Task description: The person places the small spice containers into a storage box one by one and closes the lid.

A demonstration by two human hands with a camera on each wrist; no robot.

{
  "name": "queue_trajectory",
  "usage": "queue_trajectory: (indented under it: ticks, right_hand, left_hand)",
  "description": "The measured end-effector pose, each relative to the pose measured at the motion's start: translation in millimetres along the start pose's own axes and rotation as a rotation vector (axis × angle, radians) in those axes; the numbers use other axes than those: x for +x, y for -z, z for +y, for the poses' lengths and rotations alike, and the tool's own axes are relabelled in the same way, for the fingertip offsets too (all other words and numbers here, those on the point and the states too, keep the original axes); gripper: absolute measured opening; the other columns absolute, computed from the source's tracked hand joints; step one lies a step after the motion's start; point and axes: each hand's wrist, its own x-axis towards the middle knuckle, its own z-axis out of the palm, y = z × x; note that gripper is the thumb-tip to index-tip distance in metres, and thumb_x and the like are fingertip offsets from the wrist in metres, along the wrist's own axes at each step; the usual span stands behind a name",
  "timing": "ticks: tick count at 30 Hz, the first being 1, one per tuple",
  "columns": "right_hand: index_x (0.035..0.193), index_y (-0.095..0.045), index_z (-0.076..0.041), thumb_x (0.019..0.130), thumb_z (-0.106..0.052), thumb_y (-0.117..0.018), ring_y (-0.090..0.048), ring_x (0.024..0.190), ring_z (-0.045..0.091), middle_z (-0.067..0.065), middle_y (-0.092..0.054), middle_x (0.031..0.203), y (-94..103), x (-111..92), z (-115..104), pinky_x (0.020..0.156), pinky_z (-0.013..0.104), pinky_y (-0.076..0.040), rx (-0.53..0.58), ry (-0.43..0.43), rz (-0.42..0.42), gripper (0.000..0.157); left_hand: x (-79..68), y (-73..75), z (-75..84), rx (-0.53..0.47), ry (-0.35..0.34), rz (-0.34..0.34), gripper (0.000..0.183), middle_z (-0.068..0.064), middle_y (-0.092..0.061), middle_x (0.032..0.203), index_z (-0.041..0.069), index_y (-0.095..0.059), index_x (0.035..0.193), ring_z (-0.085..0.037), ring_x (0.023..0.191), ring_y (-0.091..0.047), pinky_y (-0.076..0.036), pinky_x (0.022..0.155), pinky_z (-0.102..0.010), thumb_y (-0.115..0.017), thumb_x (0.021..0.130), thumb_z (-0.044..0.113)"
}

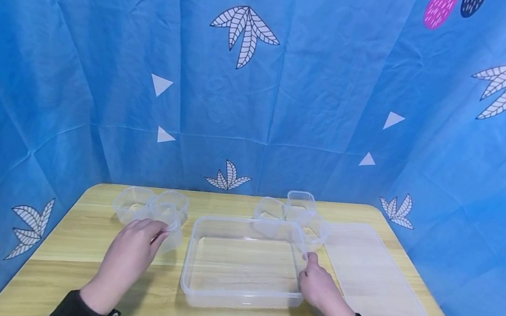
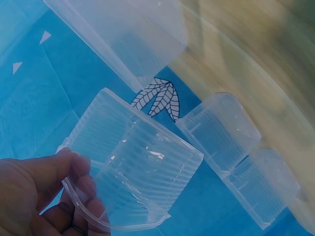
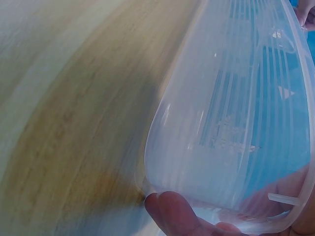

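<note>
My left hand point(image 1: 135, 249) pinches the rim of a small clear plastic container point(image 2: 133, 162), which it holds up off the table. In the head view that container overlaps two more small clear containers point(image 1: 131, 202) standing behind it on the left. A large clear rectangular plastic box point(image 1: 240, 300) stands in the middle of the table with no lid on it. The right hand point(image 1: 320, 285) grips the box's right side wall, with fingertips point(image 3: 170, 209) low on the outside and the thumb side near the rim.
Behind the box's right corner stand several small clear containers point(image 1: 300, 206) grouped together. A flat translucent lid point(image 1: 375, 278) lies at the right of the wooden table point(image 1: 90, 285). Blue patterned cloth point(image 1: 269, 102) hangs around the table's back and sides.
</note>
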Motion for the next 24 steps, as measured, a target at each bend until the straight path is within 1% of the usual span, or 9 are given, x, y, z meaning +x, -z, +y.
queue_trajectory:
  ticks: [4, 8, 12, 16, 19, 24]
  right_hand:
    - [0.137, -0.036, 0.009, 0.098, -0.005, -0.041, -0.041, 0.051, 0.02, 0.007, -0.048, 0.063, 0.1, 0, -1, 0.046, 0.033, -0.035, -0.003, 0.011, -0.004, 0.042]
    - [0.138, -0.036, 0.009, 0.098, -0.005, -0.041, -0.041, 0.05, 0.019, 0.006, -0.047, 0.062, -0.4, 0, 0, 0.047, 0.033, -0.035, -0.009, -0.001, -0.01, 0.043]
    - [0.138, -0.038, 0.007, 0.098, -0.005, -0.041, -0.041, 0.051, 0.019, 0.006, -0.047, 0.062, -0.7, 0, 1, 0.047, 0.033, -0.035, -0.02, -0.006, -0.011, 0.042]
    - [0.136, -0.038, 0.009, 0.097, -0.005, -0.042, -0.045, 0.055, 0.021, 0.009, -0.053, 0.067, -0.6, 1, 1, 0.05, 0.035, -0.039, -0.031, 0.013, 0.0, 0.041]
    - [0.134, -0.039, 0.009, 0.096, -0.005, -0.043, -0.048, 0.059, 0.022, 0.011, -0.057, 0.072, -0.9, 1, 0, 0.054, 0.036, -0.042, -0.041, 0.024, 0.011, 0.041]
    - [0.135, -0.039, 0.009, 0.096, -0.005, -0.042, -0.049, 0.06, 0.022, 0.011, -0.057, 0.072, -1.2, 2, 1, 0.055, 0.037, -0.042, -0.042, 0.017, 0.008, 0.041]
  left_hand:
    - [1.8, -0.9, 2.8, -0.014, -0.007, 0.009, 0.01, -0.011, -0.072, 0.092, 0.004, -0.074, 0.095, -0.031, 0.087, -0.066, -0.055, 0.079, -0.048, -0.077, 0.087, 0.007]
    - [3.3, -2.5, 6.9, -0.021, -0.027, 0.024, 0.01, -0.01, -0.072, 0.092, 0.004, -0.074, 0.094, -0.031, 0.087, -0.067, -0.056, 0.078, -0.047, -0.078, 0.086, 0.006]
    - [5.1, -4.1, 11.4, -0.023, -0.034, 0.016, 0.009, -0.01, -0.072, 0.092, 0.004, -0.074, 0.094, -0.03, 0.087, -0.067, -0.056, 0.078, -0.046, -0.078, 0.086, 0.007]
    - [7.1, -5.9, 15.6, -0.024, -0.035, 0.01, 0.01, -0.009, -0.072, 0.091, 0.004, -0.074, 0.094, -0.028, 0.086, -0.066, -0.056, 0.077, -0.044, -0.078, 0.086, 0.008]
    - [8.7, -7.1, 18.5, -0.034, -0.05, 0.013, 0.009, -0.009, -0.072, 0.09, 0.005, -0.074, 0.094, -0.028, 0.086, -0.066, -0.056, 0.077, -0.044, -0.078, 0.086, 0.007]
    - [12.2, -9.9, 23.5, -0.045, -0.062, 0.006, 0.01, -0.008, -0.072, 0.092, 0.006, -0.074, 0.095, -0.028, 0.088, -0.066, -0.056, 0.079, -0.045, -0.078, 0.086, 0.007]
